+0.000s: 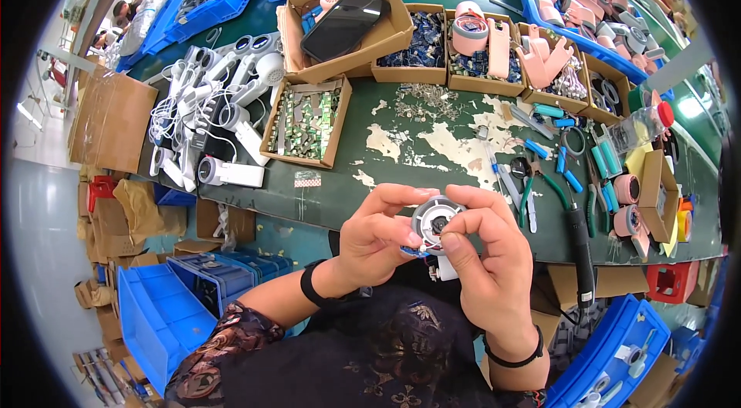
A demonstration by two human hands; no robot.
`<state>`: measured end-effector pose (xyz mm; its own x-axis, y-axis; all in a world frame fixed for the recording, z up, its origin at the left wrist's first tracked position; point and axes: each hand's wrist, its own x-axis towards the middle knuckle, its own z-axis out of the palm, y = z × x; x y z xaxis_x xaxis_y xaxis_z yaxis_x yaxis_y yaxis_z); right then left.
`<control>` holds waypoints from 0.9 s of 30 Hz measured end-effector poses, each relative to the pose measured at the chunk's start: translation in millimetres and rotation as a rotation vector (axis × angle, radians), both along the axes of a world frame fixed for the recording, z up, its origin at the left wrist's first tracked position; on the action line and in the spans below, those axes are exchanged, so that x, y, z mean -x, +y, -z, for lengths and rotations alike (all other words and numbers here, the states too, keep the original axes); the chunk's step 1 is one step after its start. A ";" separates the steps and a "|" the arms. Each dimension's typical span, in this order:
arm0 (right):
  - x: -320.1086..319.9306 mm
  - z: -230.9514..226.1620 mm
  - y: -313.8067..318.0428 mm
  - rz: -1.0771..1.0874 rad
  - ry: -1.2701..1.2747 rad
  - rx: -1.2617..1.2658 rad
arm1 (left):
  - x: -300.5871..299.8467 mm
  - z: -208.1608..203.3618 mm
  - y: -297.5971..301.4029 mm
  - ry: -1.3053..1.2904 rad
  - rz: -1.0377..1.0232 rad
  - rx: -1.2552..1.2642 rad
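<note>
Round grey-white housing [434, 220], open face up, dark centre inside; small blue part at lower left edge; pinched between fingers [421, 239], above desk edge.

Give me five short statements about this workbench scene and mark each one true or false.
1. Both hands hold a round grey part. True.
2. The left hand rests flat on the green table. False: it grips the part above the table's edge.
3. A black phone lies in a cardboard box. True.
4. The right hand holds the pliers. False: they lie on the table.
5. Pink housings sit in boxes at the back. True.
</note>
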<state>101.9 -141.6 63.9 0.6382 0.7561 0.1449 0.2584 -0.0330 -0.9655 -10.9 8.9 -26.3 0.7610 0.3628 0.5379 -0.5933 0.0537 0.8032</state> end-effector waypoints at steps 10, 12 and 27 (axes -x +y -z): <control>13.0 7.3 13.2 0.157 -0.665 0.038 | -1.6 -1.0 -9.4 0.083 -0.041 0.176; 12.5 9.9 15.1 0.152 -0.651 0.051 | -2.1 -0.1 -10.1 0.101 -0.019 0.258; 12.0 55.0 5.7 0.130 -0.855 0.133 | 11.4 -4.9 20.0 0.128 -0.357 -0.737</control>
<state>89.9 -135.9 8.9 0.4334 0.7292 0.5296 0.8785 -0.2110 -0.4285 -22.3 28.9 -21.4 0.7382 0.1821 0.6495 -0.3767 -0.6874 0.6209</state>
